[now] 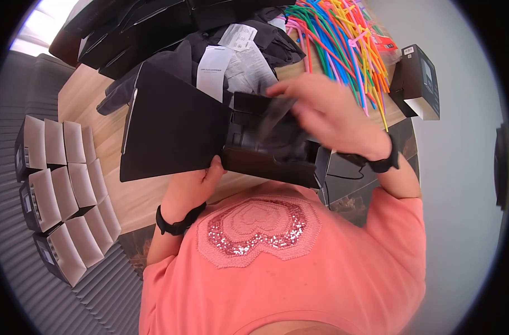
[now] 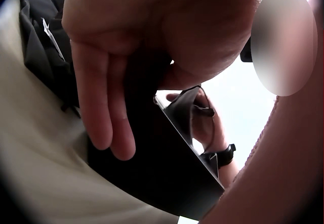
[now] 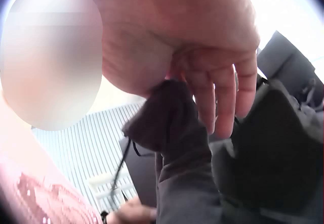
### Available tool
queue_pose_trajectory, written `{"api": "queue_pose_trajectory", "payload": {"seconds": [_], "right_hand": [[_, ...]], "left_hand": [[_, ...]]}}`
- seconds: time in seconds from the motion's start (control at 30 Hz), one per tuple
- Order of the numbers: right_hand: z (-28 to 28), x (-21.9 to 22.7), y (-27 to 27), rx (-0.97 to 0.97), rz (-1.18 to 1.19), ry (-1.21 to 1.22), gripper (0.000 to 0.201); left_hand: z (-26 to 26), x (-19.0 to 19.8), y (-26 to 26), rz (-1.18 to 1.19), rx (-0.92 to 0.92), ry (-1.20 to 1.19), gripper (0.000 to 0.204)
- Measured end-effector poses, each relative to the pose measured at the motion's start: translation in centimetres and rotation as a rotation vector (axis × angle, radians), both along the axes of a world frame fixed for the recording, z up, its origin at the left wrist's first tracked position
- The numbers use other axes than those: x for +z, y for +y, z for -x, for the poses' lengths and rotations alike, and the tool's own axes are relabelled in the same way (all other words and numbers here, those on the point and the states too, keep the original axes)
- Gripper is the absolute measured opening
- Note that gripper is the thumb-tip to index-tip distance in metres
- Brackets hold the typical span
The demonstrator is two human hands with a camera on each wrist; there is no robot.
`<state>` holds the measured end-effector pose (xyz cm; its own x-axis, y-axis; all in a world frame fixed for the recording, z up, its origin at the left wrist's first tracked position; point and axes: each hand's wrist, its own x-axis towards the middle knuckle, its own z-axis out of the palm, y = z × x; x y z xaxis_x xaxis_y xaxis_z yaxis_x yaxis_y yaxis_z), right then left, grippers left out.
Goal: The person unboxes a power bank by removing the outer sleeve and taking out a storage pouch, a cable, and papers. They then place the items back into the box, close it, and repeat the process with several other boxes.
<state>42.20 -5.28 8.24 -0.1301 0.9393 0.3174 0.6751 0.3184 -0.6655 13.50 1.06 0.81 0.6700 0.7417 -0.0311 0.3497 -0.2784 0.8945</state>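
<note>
Above the near edge of the desk (image 1: 84, 103), an open black box (image 1: 268, 164) is tilted in front of a person in a pink top, its broad flap (image 1: 173, 125) spread to the left. The left hand (image 1: 194, 185) grips the box near the flap's fold; the left wrist view shows two fingers lying straight along the dark outside. Over the opening, the right hand (image 1: 338, 114) pinches a dark grey cloth pouch (image 3: 185, 168) with a thin cord, its other fingers loosely bent. What lies inside the box is too dark and blurred to tell.

Just beyond are white papers (image 1: 212, 70) on crumpled dark cloth (image 1: 173, 64), with more black boxes (image 1: 137, 44) behind. Coloured sticks (image 1: 333, 44) spread at the far right, near an upright box (image 1: 414, 78). Pale-sided boxes (image 1: 48, 198) stand in rows at the left.
</note>
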Motion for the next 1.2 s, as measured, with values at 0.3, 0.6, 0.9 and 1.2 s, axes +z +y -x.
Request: {"api": "queue_pose_trajectory", "payload": {"seconds": [0.3, 0.6, 0.9, 1.2], "right_hand": [[-1.9, 6.3, 5.1, -0.12, -0.112, 0.595, 0.026], [-0.8, 3.2, 3.4, -0.184, -0.039, -0.063, 0.022], [3.3, -0.4, 1.4, 0.57, 0.199, -0.606, 0.017], [2.7, -4.3, 1.1, 0.594, -0.178, -0.729, 0.024]], "left_hand": [[1.8, 1.2, -0.2, -0.145, -0.026, 0.058, 0.011], [1.9, 1.0, -0.4, -0.148, 0.005, 0.046, 0.014], [2.0, 1.3, -0.3, -0.041, 0.027, 0.081, 0.017], [2.0, 1.4, 0.0, 0.002, 0.009, 0.072, 0.017]]}}
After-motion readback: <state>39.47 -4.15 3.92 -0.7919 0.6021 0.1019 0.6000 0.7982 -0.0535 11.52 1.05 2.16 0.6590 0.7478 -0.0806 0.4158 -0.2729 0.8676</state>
